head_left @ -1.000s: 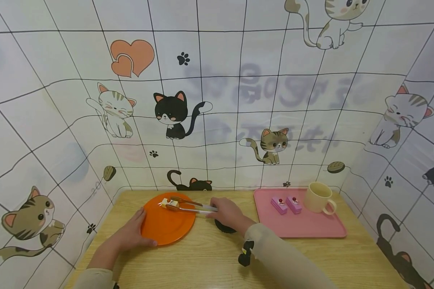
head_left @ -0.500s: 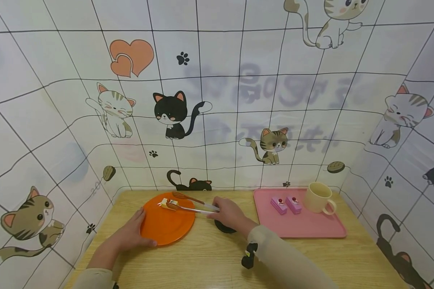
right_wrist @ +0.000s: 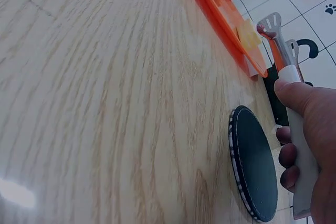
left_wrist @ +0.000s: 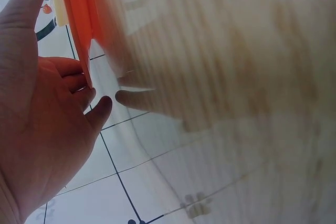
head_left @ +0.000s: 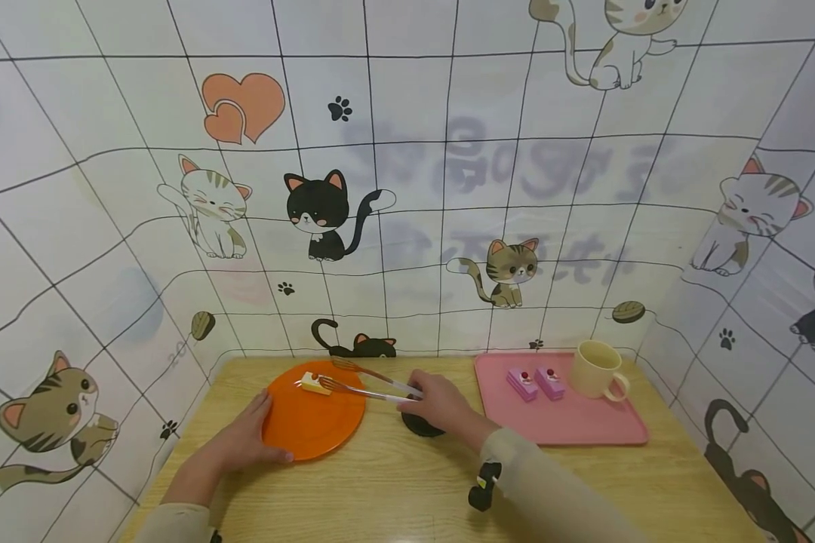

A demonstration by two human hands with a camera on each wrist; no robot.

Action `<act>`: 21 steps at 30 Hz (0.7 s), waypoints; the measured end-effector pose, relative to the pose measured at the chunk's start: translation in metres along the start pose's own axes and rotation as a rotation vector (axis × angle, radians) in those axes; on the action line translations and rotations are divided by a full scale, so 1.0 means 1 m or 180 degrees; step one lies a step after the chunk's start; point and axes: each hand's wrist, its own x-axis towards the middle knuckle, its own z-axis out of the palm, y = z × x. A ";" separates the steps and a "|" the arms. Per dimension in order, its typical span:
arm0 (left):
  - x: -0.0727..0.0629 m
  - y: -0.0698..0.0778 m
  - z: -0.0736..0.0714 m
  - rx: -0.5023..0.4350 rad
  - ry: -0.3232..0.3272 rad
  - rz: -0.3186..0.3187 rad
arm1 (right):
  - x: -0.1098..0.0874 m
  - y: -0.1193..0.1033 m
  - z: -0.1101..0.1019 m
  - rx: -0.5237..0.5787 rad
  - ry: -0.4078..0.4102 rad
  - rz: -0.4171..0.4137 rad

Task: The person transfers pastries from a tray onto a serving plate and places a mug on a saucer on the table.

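Note:
My left hand (head_left: 243, 437) holds the orange plate (head_left: 315, 422) at its left and near rim, thumb along the near side and fingers along the far left. In the left wrist view the fingertips meet the plate's edge. On the plate's back part lies a small yellow-and-white toy cake slice (head_left: 315, 383) with a reddish topping. My right hand (head_left: 443, 406) grips metal tongs (head_left: 370, 393) by their white handle. Their slotted ends are spread, one arm's tip close beside the cake and the other reaching past the plate's back edge. Nothing is between the tips.
A dark round coaster (right_wrist: 254, 163) lies on the wooden table (head_left: 380, 490) beneath my right hand. At the right, a pink tray (head_left: 584, 426) bears two pink-purple toy cake slices (head_left: 536, 383) and a cream mug (head_left: 595, 369). A cat-print wall covering (head_left: 414, 302) rises directly behind the table.
The tongs' tips, at first around the cake slice, have spread and drawn off to the right with my right hand. The cake stays on the plate; my left hand keeps its place.

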 end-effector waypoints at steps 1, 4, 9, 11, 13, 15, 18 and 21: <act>0.000 0.000 0.000 0.0005 -0.0001 0.0002 | -0.002 0.000 -0.001 0.0005 0.0003 0.0005; 0.000 -0.001 0.000 0.0002 -0.0006 -0.0002 | -0.007 0.002 -0.004 0.0019 -0.0003 0.0011; 0.000 0.001 -0.001 -0.0020 -0.0015 -0.0001 | -0.021 0.005 -0.011 0.0056 0.0015 -0.0007; 0.000 0.001 -0.001 -0.0022 -0.0017 -0.0008 | -0.027 0.008 -0.014 0.0048 0.0041 -0.0037; 0.001 0.001 0.000 -0.0014 -0.0015 -0.0009 | -0.032 0.012 -0.018 0.0060 0.0057 -0.0028; 0.001 0.000 0.000 -0.0014 -0.0016 -0.0014 | -0.036 0.016 -0.021 0.0082 0.0060 -0.0028; 0.001 0.000 0.000 -0.0017 -0.0024 -0.0019 | -0.043 0.022 -0.028 0.0135 0.0059 0.0039; 0.002 -0.001 0.000 -0.0017 -0.0034 -0.0024 | -0.051 0.027 -0.036 0.0170 0.0102 0.0112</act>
